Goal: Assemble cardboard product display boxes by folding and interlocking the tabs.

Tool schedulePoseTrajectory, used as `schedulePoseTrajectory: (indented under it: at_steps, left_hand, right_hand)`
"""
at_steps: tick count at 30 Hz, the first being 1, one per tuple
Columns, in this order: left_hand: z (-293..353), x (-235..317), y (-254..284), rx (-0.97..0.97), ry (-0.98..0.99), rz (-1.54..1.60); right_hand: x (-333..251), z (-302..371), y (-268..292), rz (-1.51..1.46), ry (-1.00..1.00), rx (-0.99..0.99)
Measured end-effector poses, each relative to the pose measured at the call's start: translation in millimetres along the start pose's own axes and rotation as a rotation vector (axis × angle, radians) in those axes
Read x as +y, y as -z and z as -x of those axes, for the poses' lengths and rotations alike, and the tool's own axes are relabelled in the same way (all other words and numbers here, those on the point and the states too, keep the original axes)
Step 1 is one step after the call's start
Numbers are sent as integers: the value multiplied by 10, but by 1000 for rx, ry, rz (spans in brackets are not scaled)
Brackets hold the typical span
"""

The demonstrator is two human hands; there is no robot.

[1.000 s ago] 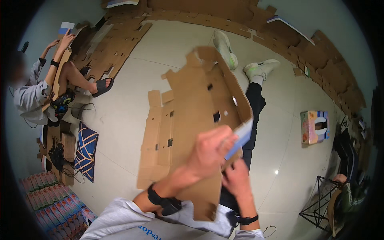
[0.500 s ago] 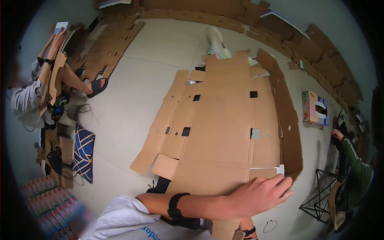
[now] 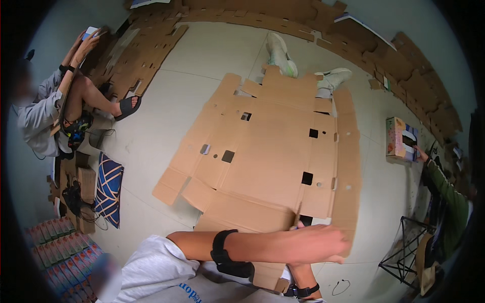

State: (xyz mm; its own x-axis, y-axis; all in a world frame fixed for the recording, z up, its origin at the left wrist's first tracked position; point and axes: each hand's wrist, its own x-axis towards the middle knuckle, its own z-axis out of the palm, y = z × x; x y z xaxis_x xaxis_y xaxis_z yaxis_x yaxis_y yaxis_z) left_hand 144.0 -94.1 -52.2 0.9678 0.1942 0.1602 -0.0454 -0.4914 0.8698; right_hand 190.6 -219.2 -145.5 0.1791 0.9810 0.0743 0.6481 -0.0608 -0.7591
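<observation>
A large brown flattened cardboard box [image 3: 273, 151], with side flaps and square cut-outs, lies in front of me across my outstretched legs. My left forearm crosses over its near end. At the near right corner, my left hand [image 3: 323, 243] is closed, knuckles up, at the end of the long right flap [image 3: 346, 166]; its fingertips are turned down and partly hidden. My right hand [image 3: 299, 225] is mostly covered by my left forearm; only a bit shows beside a raised cardboard edge. Its grip is hidden. A near cardboard piece [image 3: 268, 275] sticks out below my left forearm.
My white shoes [image 3: 280, 55] are at the far end. A patterned blue cushion [image 3: 108, 189] and stacked colourful packets [image 3: 63, 252] lie left, near a seated person holding something. On the right, another person's hand [image 3: 422, 154] touches a printed box [image 3: 399, 139]; a black wire frame [image 3: 404, 252] stands nearer.
The right flap has dropped from standing upright to lying nearly flat. My left hand has moved slightly left and down. The right person's hand has reached the printed box.
</observation>
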Motion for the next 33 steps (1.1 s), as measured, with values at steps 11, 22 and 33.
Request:
schedulePoseTrajectory:
  at_steps: [11,22,33]
  left_hand:
    - [2266,-411,1651,426,696,-601]
    - [2855,-747,2087,1200,684,-119]
    - [1915,737,1294,650,93,-538]
  right_hand:
    - [71,-321,-12,192,451,-110]
    - [-460,-516,-281,297,510,-183]
    - [-443,-749,-118,25,195,-466]
